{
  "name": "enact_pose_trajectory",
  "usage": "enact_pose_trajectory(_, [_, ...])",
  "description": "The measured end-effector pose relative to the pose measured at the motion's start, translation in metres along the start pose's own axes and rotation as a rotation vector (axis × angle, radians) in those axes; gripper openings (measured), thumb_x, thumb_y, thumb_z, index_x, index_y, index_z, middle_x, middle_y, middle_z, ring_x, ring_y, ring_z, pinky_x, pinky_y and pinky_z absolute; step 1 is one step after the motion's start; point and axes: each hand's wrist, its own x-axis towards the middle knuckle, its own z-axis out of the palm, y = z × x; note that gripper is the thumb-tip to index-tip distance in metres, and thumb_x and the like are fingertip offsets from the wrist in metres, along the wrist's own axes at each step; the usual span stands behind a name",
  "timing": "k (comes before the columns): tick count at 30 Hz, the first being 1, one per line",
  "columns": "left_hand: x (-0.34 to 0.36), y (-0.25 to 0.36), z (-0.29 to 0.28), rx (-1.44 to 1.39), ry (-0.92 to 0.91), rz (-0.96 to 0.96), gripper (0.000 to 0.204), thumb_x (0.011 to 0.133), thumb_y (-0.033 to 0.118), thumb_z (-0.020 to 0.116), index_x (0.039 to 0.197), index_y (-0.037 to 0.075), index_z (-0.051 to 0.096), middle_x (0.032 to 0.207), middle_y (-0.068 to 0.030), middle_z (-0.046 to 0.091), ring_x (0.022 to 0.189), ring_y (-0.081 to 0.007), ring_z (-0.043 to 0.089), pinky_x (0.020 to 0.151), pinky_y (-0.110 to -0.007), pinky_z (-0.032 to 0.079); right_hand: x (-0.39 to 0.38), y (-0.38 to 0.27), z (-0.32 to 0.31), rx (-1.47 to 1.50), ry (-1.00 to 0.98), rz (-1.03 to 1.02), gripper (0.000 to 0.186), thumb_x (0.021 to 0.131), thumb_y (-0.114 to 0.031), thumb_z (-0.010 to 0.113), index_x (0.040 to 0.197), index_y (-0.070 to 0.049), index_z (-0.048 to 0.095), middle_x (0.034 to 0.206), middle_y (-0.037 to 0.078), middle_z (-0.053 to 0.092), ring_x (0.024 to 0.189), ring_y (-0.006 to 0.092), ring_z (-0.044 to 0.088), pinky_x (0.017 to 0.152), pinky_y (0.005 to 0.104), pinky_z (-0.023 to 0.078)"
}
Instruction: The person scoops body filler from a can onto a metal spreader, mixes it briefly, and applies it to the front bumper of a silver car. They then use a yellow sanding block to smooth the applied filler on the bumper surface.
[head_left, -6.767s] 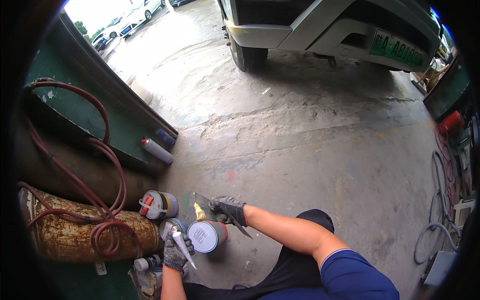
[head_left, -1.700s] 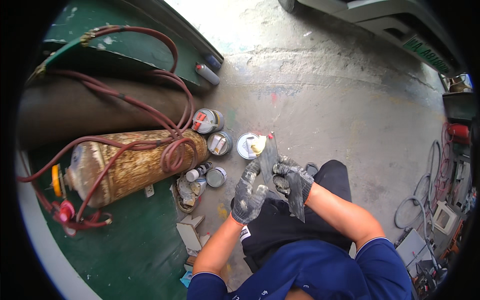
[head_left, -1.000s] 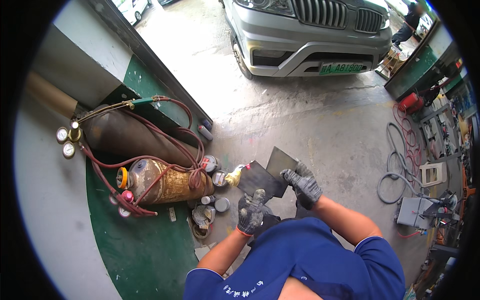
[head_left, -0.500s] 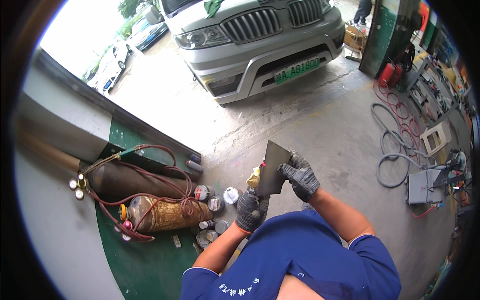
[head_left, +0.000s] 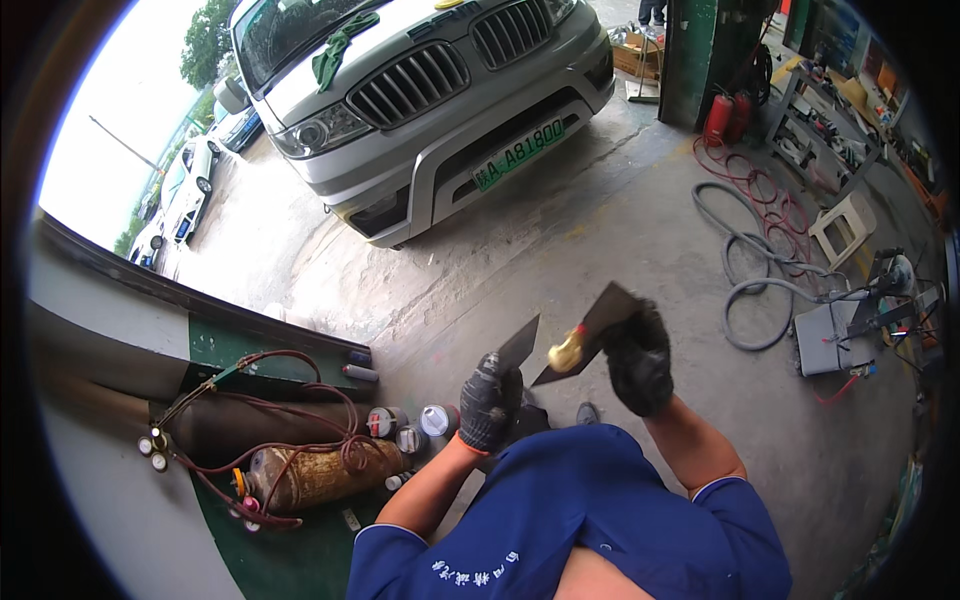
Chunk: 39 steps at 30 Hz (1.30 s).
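In front of my body, both gloved hands are raised, each gripping a thin dark blade-like sheet. My left hand (head_left: pixel 489 402) is closed round a small grey putty scraper (head_left: pixel 519 343), its pointed corner upward. To its right, my right hand (head_left: pixel 641 360) is closed on a larger dark flat plate (head_left: pixel 608 304) that tilts down toward the left. A lump of yellow putty-like paste (head_left: pixel 566 353) with a red dab at its upper edge clings to this plate. The scraper and the paste are apart. My right fingers are partly hidden by the glove's dark shape.
A silver car (head_left: pixel 330 165) stands ahead, a green cloth (head_left: pixel 335 58) on its hood. At left lie a rusty gas cylinder (head_left: pixel 315 477), red hoses and several cans (head_left: pixel 437 419). Right are a grey hose (head_left: pixel 735 270), a white stool (head_left: pixel 842 230) and a grey box (head_left: pixel 828 337).
My hands have moved apart. The scraper is now separate from the plate, and the plate with the paste has shifted right with my right hand. The whole view has swung slightly to the right.
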Motion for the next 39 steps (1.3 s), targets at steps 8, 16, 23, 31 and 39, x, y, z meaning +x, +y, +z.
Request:
enact_pose_trajectory(8, [0.052,0.014,0.0,-0.911,-0.385,-0.213,0.033,0.097,0.005,0.051,0.131,0.001,0.049,0.117,-0.0072,0.062,0.109,-0.0158,0.056,0.097,-0.033,0.044,0.047,-0.037,0.003,-0.833,-0.151,-0.347,0.02,0.092,-0.003,0.065,0.112,-0.001,0.061,0.101,0.013,0.068,0.09,0.0219,0.067,0.078,0.0345,0.054])
enact_pose_trajectory(16, [0.135,-0.023,-0.016,-0.865,-0.389,-0.202,0.033,0.098,0.007,0.051,0.131,0.003,0.049,0.102,-0.0058,0.065,0.082,-0.0126,0.06,0.073,-0.028,0.051,0.147,-0.023,0.005,-1.373,-0.557,-0.483,0.034,0.084,0.006,0.063,0.117,-0.001,0.064,0.109,0.015,0.069,0.099,0.0333,0.068,0.087,0.0415,0.055])
enact_pose_trajectory(23, [0.2,-0.053,-0.017,-0.654,-0.159,0.131,0.034,0.092,-0.001,0.057,0.126,0.002,0.054,0.09,-0.0111,0.064,0.073,-0.0222,0.061,0.068,-0.034,0.051,0.21,0.043,0.055,-1.503,-0.541,-0.775,0.044,0.073,-0.002,0.068,0.116,-0.013,0.069,0.117,0.009,0.066,0.108,0.0328,0.063,0.096,0.0461,0.051])
enact_pose_trajectory(31, [0.257,-0.091,-0.042,-1.002,-0.109,-0.174,0.017,0.097,0.007,0.053,0.113,0.002,0.052,0.084,-0.0018,0.054,0.07,-0.0089,0.051,0.063,-0.027,0.047,0.289,0.054,0.055,-1.062,-0.225,-0.333,0.032,0.092,0.002,0.056,0.123,-0.005,0.062,0.115,0.012,0.067,0.103,0.0222,0.065,0.093,0.0359,0.052])
enact_pose_trajectory(39, [0.295,-0.094,-0.05,-1.035,-0.175,-0.299,0.021,0.096,0.006,0.051,0.117,0.001,0.051,0.079,-0.002,0.054,0.064,-0.0092,0.05,0.059,-0.026,0.045,0.346,0.073,0.041,-1.101,-0.41,0.04,0.036,0.089,0.004,0.058,0.124,-0.005,0.061,0.119,0.011,0.064,0.105,0.0224,0.063,0.091,0.0362,0.052])
